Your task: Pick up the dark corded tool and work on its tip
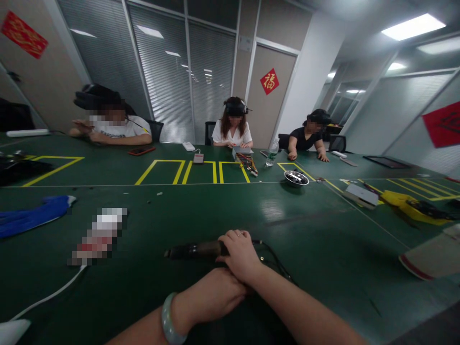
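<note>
A dark, rod-shaped tool with a narrow tip (194,250) lies on the green table in front of me, pointing left. My right hand (239,251) rests over its rear end, fingers bent around it. From that end a thin black cable (275,256) curves away to the right. My left hand (215,292), with a pale green bangle (169,318) on the wrist, lies against the underside of my right wrist. Its fingers are curled down and hidden, so what they touch does not show.
Left are a blurred-out item (100,237) on a white cable and a blue glove (36,214). Ahead stand a metal bowl (296,178) and a water bottle (272,153). A cup (433,254) and yellow pouch (413,208) are right. Three people with headgear sit opposite.
</note>
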Demonstrator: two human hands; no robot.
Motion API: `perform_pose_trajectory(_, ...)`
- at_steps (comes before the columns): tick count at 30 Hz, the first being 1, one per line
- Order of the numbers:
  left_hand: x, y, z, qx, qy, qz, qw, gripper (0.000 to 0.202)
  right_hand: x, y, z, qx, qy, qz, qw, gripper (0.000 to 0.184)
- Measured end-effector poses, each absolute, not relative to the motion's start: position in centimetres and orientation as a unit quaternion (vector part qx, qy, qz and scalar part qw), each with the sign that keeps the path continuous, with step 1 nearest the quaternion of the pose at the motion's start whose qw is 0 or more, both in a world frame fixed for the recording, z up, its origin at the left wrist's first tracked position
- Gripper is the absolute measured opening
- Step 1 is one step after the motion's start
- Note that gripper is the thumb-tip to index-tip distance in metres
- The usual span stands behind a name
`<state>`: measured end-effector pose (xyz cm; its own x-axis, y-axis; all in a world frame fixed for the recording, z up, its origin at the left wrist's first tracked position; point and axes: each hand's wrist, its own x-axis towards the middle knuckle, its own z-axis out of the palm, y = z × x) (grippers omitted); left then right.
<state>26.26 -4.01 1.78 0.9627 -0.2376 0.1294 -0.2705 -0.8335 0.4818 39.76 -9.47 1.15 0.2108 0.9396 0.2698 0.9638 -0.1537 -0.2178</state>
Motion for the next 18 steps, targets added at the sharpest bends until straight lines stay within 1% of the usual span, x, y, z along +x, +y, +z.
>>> perform_pose_trajectory(6,26.2,-3.9,1.9,0.951,-0.147,0.033,0.270,0.036,39.4,-8.4,0.9,-0.741,-0.651,0.007,0.167,0.040)
perform_pose_trajectory(7,26.2,-3.9,1.8,0.950,-0.149,0.034,0.273,0.037,39.5,-8.4,1.3,-0.737,-0.655,0.018,0.168,0.044)
perform_pose_trajectory(10,26.2,-3.8,1.5,0.948,-0.147,0.044,0.279,0.038,40.3,-9.3,3.1,-0.722,-0.667,0.041,0.182,0.070)
perform_pose_trajectory(11,26.1,-3.7,1.4,0.947,-0.148,0.047,0.280,0.038,40.8,-10.0,4.0,-0.723,-0.663,0.040,0.190,0.074)
perform_pose_trajectory(12,26.1,-3.6,1.4,0.947,-0.151,0.048,0.280,0.038,41.5,-10.9,4.8,-0.732,-0.651,0.036,0.198,0.071)
perform_pose_trajectory(13,26.0,-3.6,1.4,0.946,-0.155,0.046,0.280,0.038,42.3,-11.9,5.5,-0.747,-0.633,0.031,0.201,0.063)
perform_pose_trajectory(14,25.9,-3.5,1.4,0.946,-0.159,0.043,0.278,0.039,43.3,-13.0,6.1,-0.769,-0.608,0.029,0.195,0.050)
perform_pose_trajectory(16,25.8,-3.5,1.6,0.948,-0.157,0.043,0.275,0.038,45.3,-15.4,6.6,-0.817,-0.556,0.043,0.148,0.027)
perform_pose_trajectory(17,25.8,-3.6,1.8,0.949,-0.149,0.050,0.274,0.036,46.2,-16.6,6.5,-0.835,-0.535,0.059,0.117,0.020)
perform_pose_trajectory(18,25.8,-3.7,1.9,0.950,-0.138,0.061,0.273,0.033,46.9,-17.6,6.2,-0.844,-0.523,0.082,0.089,0.018)
